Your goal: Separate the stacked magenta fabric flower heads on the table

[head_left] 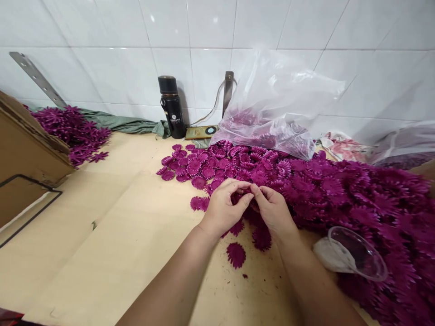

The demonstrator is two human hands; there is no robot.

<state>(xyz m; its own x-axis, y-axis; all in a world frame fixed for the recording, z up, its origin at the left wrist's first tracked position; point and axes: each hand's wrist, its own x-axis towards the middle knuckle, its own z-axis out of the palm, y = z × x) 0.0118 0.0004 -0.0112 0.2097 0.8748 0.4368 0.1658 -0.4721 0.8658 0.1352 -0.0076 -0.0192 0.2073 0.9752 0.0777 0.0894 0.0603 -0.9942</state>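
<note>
My left hand (226,203) and my right hand (273,208) meet at the fingertips over a large pile of purple artificial flower pieces (326,185). Thumb and fingers of each hand are pinched together. Whatever lies between them is hidden or too small to make out, with purple showing just below. A single round purple flower piece (235,255) with a fringed edge lies on the table below my hands. Smaller curled purple flower heads (194,166) are spread beyond my left hand.
A clear plastic bag (272,104) lies behind the pile, near a black flask (172,108) and a gold phone (201,132). At right, a clear plastic cup (360,253) rests on its side. A cardboard box (30,140) and more purple flowers (76,131) stand at left.
</note>
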